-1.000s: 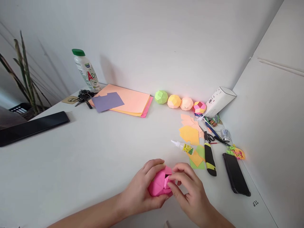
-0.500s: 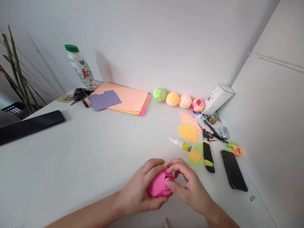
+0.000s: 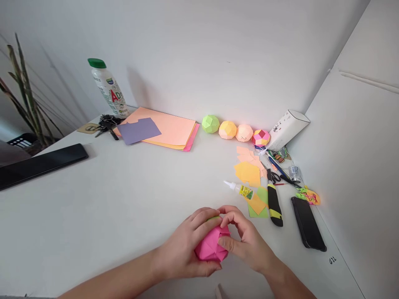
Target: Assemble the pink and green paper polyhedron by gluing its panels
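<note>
A faceted pink paper ball point(image 3: 210, 246) with a patch of green on top is between my hands, above the near part of the table. My left hand point(image 3: 190, 243) wraps round its left side, fingers over the top and thumb beneath. On the ball's right side, my right hand point(image 3: 243, 236) presses thumb and fingertips to the folded edges of its panels. A small glue bottle point(image 3: 245, 191) with a white nozzle lies just beyond my right hand, partly on orange and green paper pieces point(image 3: 260, 204).
Paper balls in green point(image 3: 210, 124), yellow-orange, peach and mixed colours line the wall. To the right lie a utility knife point(image 3: 274, 205), scissors point(image 3: 276, 177) and a phone point(image 3: 308, 224). Coloured sheets point(image 3: 171, 124), a bottle point(image 3: 109, 89), keys point(image 3: 109, 122) and a long black device point(image 3: 43, 166) are left.
My right fingers and thumb have shifted slightly on the ball. The ball has turned a little, showing more green on top, and the dark gap between its panels no longer shows.
</note>
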### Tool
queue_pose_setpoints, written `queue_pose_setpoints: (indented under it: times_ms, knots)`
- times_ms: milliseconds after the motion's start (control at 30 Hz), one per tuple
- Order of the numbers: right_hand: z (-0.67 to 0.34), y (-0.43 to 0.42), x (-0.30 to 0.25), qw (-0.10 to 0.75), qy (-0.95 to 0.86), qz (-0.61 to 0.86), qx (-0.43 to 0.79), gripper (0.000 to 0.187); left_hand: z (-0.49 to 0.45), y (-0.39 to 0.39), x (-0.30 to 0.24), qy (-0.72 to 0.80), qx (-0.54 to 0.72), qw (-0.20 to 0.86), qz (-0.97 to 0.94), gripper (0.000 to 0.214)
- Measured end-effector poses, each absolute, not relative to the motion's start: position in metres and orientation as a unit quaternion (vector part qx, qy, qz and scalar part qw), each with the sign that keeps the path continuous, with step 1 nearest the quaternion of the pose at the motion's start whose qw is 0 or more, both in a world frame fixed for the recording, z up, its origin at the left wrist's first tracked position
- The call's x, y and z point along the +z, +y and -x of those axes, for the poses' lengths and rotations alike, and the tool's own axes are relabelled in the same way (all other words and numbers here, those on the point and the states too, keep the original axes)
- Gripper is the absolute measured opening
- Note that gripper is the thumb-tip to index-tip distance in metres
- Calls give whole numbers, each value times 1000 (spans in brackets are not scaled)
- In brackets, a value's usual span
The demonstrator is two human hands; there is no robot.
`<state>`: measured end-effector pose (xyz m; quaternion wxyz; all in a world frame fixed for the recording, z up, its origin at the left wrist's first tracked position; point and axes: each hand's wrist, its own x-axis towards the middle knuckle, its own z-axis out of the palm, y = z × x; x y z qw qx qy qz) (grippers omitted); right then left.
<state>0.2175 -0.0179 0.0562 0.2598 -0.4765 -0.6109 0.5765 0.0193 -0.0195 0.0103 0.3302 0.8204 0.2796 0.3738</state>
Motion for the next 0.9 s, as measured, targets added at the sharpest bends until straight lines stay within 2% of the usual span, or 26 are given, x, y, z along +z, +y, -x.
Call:
queue_pose_setpoints:
  times_ms: [233,467,767,900]
  knots:
    - [-230,-9,60,224,-665,414,580,21,-19,-19,12,282,384,354,-805,68]
    - [-240,-6,61,195,-748,388,502,38,-17,-17,16,285,385,362,-800,58]
    - [-239,-3,51,256,-780,349,452,23,-15,-15,10,249,385,313,-832,63]
    - [-241,-1,50,249,-799,327,440,33,-15,-16,11,263,371,313,-834,59]
